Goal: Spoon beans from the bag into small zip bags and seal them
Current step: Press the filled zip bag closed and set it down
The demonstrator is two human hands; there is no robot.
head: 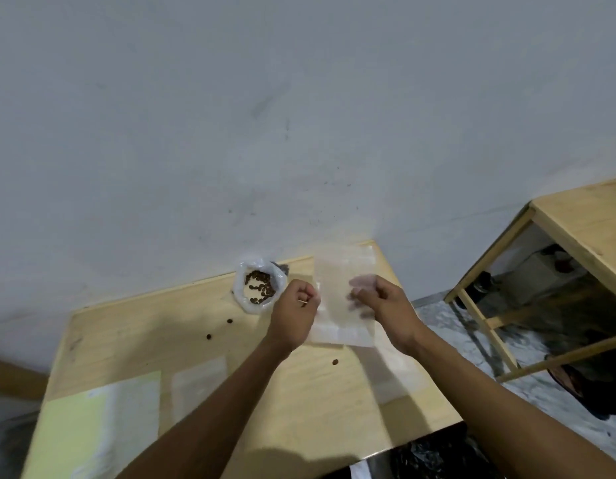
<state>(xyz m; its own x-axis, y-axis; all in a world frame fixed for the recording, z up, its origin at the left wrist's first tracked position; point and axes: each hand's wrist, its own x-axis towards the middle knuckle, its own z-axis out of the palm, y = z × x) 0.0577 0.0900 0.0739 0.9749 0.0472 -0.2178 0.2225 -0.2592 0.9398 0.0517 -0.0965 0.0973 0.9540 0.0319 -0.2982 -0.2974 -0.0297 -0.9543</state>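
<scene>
Both hands, left (294, 307) and right (380, 299), pinch empty zip bag (337, 295); bean bag (259, 286) open; filling, sealing not begun.

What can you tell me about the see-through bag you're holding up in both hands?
The small clear plastic zip bag is a thin, see-through rectangle, blurred here. It looks empty: no beans show inside. It is held up above the pale wooden table, roughly upright. The left hand pinches its left edge and the right hand grips its right side. The open white bag of brown beans sits just to its left.
</scene>
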